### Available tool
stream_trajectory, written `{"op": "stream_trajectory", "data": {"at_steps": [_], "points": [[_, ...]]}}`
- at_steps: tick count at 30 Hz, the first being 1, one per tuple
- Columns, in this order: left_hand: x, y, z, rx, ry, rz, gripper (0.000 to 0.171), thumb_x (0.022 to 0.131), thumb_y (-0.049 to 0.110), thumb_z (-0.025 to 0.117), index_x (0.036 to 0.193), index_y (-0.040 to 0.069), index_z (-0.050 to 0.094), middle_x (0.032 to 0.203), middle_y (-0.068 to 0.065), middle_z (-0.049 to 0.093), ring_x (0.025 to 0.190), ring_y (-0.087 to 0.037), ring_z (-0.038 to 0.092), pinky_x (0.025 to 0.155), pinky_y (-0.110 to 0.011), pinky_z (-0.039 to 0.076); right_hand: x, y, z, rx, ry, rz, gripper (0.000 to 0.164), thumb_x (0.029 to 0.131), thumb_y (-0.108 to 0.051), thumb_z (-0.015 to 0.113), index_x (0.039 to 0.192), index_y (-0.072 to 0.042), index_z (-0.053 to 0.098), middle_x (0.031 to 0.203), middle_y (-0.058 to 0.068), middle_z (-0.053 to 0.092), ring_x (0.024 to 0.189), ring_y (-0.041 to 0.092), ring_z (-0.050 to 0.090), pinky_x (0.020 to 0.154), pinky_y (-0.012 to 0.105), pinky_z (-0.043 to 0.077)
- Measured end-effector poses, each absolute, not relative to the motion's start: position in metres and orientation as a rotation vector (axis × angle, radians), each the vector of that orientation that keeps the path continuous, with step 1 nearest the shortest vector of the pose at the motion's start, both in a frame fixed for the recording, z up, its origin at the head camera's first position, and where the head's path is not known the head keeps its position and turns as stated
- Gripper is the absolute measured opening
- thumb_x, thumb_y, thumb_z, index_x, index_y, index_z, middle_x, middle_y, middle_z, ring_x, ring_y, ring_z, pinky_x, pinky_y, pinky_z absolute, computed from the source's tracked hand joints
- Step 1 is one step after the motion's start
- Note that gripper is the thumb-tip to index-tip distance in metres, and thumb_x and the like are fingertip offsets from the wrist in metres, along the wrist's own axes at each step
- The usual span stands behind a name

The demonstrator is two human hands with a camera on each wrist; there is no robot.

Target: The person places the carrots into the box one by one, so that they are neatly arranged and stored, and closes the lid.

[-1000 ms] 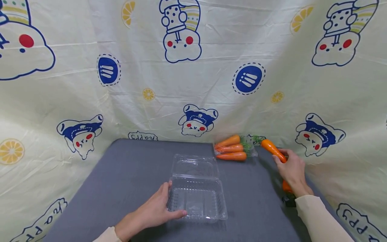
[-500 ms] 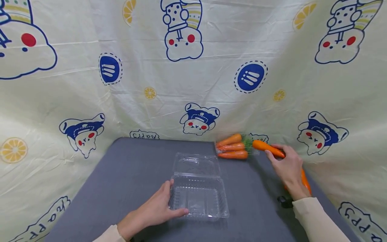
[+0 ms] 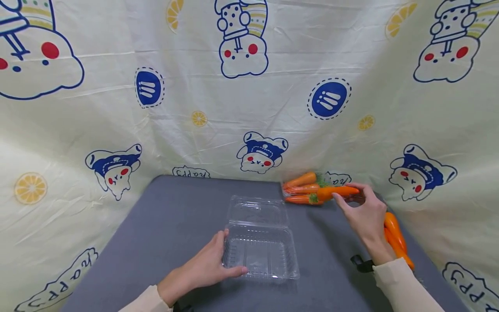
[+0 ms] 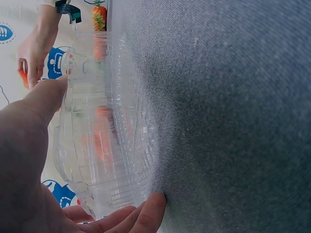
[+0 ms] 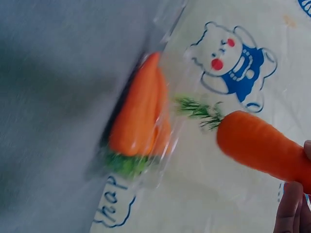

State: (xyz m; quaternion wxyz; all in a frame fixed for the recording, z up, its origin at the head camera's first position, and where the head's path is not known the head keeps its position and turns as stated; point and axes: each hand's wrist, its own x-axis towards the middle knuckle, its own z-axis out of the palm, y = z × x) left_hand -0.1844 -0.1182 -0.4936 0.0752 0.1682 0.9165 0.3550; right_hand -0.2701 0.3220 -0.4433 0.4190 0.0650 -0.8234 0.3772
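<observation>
My right hand (image 3: pixel 367 216) pinches an orange carrot (image 3: pixel 331 193) near its narrow tip, holding it above the table with its green leafy top pointing left. In the right wrist view this carrot (image 5: pixel 262 145) hangs apart from a clear package of carrots (image 5: pixel 136 111). An open clear plastic clamshell box (image 3: pixel 286 260) lies on the table, lid folded back away from me. My left hand (image 3: pixel 208 264) grips its left side, thumb at the near edge and fingers at the far end, as the left wrist view also shows (image 4: pixel 43 131).
Several packaged carrots (image 3: pixel 300 180) lie at the back edge, partly behind the held carrot. More carrots (image 3: pixel 395 236) rest by the table's right edge, partly hidden by my right wrist. A dark strap (image 3: pixel 362 263) is at that wrist. A patterned cloth (image 3: pixel 249 104) hangs behind the grey table (image 3: pixel 187 212).
My right hand has swung the carrot to the left and turned it, so its leafy end now points left, in front of the packaged carrots. The left hand stays on the box.
</observation>
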Motion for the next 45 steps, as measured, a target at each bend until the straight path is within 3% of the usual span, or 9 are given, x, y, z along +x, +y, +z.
{"op": "stream_trajectory", "data": {"at_steps": [8,15,19,23,28,34,39,45], "points": [[-0.184,-0.119,-0.492,0.488,2.737,1.061,0.132,0.090,0.069,0.094,0.179,-0.003,0.026,0.187,-0.026,0.038,0.155,-0.038,0.059,0.130,-0.069,0.050,-0.262,0.298,-0.434,0.220,-2.061,1.008,0.041,0.093,-0.009,0.100,0.128,-0.003,0.079,0.110,0.014,0.083,0.090,-0.006,0.069,0.087,-0.002,0.052],[-0.185,-0.119,-0.491,0.489,2.727,1.068,0.133,0.090,0.068,0.094,0.179,-0.002,0.025,0.187,-0.026,0.038,0.155,-0.037,0.059,0.129,-0.069,0.051,-0.258,0.277,-0.427,0.362,-2.056,1.040,0.052,0.094,-0.004,0.098,0.142,-0.004,0.079,0.127,0.013,0.085,0.100,-0.020,0.070,0.091,0.002,0.058],[-0.185,-0.119,-0.492,0.492,2.733,1.068,0.132,0.090,0.069,0.094,0.178,-0.002,0.026,0.187,-0.026,0.038,0.154,-0.037,0.059,0.129,-0.069,0.051,-0.254,0.265,-0.424,0.442,-2.051,1.052,0.056,0.094,-0.001,0.097,0.147,-0.007,0.078,0.142,0.012,0.084,0.108,-0.019,0.070,0.093,0.002,0.057],[-0.184,-0.119,-0.492,0.508,2.745,1.075,0.131,0.090,0.068,0.095,0.177,-0.004,0.028,0.186,-0.028,0.038,0.158,-0.040,0.058,0.130,-0.069,0.050,-0.249,0.252,-0.421,0.477,-2.052,1.051,0.059,0.093,0.000,0.097,0.148,-0.006,0.077,0.137,0.015,0.085,0.109,-0.018,0.070,0.093,0.003,0.058],[-0.184,-0.119,-0.491,0.510,2.747,1.078,0.131,0.090,0.068,0.095,0.177,-0.004,0.029,0.185,-0.029,0.039,0.158,-0.041,0.058,0.129,-0.069,0.051,-0.243,0.237,-0.417,0.526,-2.073,1.049,0.059,0.092,0.000,0.098,0.146,-0.003,0.076,0.122,0.014,0.086,0.099,0.002,0.080,0.091,0.007,0.062],[-0.185,-0.119,-0.492,0.499,2.735,1.079,0.131,0.090,0.068,0.095,0.177,-0.003,0.029,0.185,-0.027,0.040,0.149,-0.035,0.061,0.126,-0.067,0.054,-0.239,0.220,-0.417,0.593,-2.128,1.032,0.063,0.091,0.000,0.099,0.145,0.000,0.068,0.124,0.015,0.086,0.100,0.029,0.085,0.092,0.012,0.065],[-0.185,-0.120,-0.493,0.499,2.725,1.084,0.131,0.091,0.067,0.095,0.178,-0.003,0.027,0.186,-0.027,0.038,0.154,-0.038,0.060,0.128,-0.069,0.052,-0.240,0.210,-0.422,0.671,-2.165,1.011,0.062,0.090,-0.002,0.100,0.142,0.000,0.065,0.124,0.015,0.086,0.102,0.031,0.086,0.089,0.018,0.069],[-0.186,-0.120,-0.493,0.486,2.717,1.079,0.132,0.091,0.068,0.094,0.179,-0.002,0.026,0.188,-0.026,0.037,0.160,-0.042,0.057,0.131,-0.070,0.049,-0.242,0.201,-0.427,0.787,-2.220,1.010,0.060,0.091,-0.003,0.100,0.141,-0.003,0.067,0.120,0.013,0.087,0.102,0.028,0.086,0.082,0.034,0.074]]}}
